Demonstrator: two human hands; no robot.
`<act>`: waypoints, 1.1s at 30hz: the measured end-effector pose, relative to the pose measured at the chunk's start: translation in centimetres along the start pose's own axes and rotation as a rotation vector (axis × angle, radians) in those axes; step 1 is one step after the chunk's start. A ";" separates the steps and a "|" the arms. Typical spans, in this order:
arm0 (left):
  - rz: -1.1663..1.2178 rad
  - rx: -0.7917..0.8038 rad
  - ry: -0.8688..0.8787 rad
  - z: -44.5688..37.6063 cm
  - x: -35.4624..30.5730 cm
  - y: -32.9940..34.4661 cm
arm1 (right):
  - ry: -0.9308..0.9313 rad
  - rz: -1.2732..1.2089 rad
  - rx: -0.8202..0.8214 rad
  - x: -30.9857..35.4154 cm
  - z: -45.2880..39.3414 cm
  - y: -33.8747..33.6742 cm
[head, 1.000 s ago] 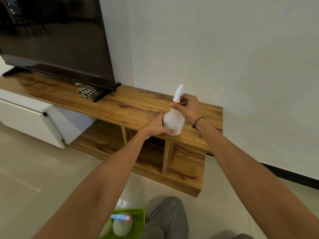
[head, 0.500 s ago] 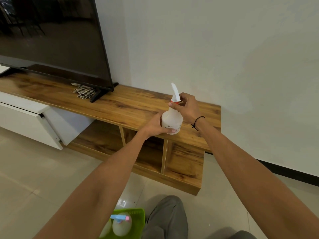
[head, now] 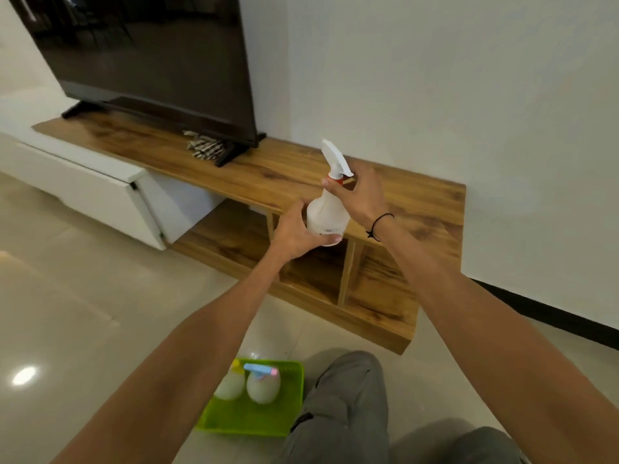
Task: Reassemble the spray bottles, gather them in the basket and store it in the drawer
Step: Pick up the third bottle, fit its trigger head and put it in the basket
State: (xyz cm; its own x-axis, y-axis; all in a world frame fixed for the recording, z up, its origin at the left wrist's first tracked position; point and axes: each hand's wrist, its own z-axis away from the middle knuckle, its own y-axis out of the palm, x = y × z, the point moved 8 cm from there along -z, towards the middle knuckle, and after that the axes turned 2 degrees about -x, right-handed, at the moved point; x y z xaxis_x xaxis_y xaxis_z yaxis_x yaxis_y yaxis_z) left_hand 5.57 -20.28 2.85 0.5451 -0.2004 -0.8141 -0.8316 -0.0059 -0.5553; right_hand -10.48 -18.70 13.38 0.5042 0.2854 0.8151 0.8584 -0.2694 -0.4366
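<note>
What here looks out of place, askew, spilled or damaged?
Little stands out. A crumpled striped cloth lies bunched under the TV on the wooden stand. The white spray bottle, gripped by the left hand and right hand, looks intact; no spill is visible.

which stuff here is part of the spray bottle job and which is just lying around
Job: white spray bottle held by left hand and right hand; green basket with two bottles; white drawer.
Lying about: television; striped cloth.
</note>
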 end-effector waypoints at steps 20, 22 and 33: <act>0.161 -0.148 -0.212 21.8 17.6 -3.7 | -0.049 -0.004 0.446 -2.7 16.5 18.1; 0.188 -0.153 -0.232 23.9 18.9 -3.3 | -0.062 -0.018 0.496 -3.1 18.1 19.0; 0.148 -0.214 -0.368 31.7 24.0 -3.9 | -0.039 -0.070 0.724 -4.0 24.9 25.0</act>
State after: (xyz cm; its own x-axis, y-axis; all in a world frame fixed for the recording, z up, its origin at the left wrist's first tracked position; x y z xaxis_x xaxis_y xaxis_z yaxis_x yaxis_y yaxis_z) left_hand 25.30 5.98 -19.92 0.3882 0.1473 -0.9097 -0.8855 -0.2137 -0.4125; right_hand 11.31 -3.67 -10.26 0.4372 0.3162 0.8419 0.7295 0.4229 -0.5376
